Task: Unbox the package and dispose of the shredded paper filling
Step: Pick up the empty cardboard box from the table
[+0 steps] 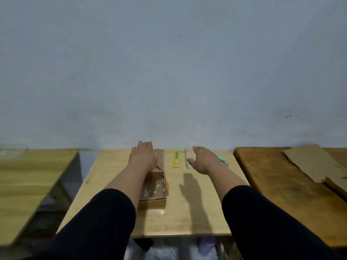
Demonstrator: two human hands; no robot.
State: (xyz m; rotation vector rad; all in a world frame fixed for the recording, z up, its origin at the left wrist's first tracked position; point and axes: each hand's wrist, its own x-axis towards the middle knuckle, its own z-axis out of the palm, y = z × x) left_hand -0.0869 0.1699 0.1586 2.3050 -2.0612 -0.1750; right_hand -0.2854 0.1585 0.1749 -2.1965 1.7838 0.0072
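— Box first: what do the fingers do at it?
— Left hand lies flat, fingers spread and released, over its far end at twelve o'clock. Whether they press the flap, I cannot tell.
— And the other?
— Right hand is loose and holds nothing, above a clear container, at one o'clock from the box.
— Count things.
— One box, open, mid-table; a few paper shreds inside; one yellow-green knife between the hands; one green tool behind the right wrist.
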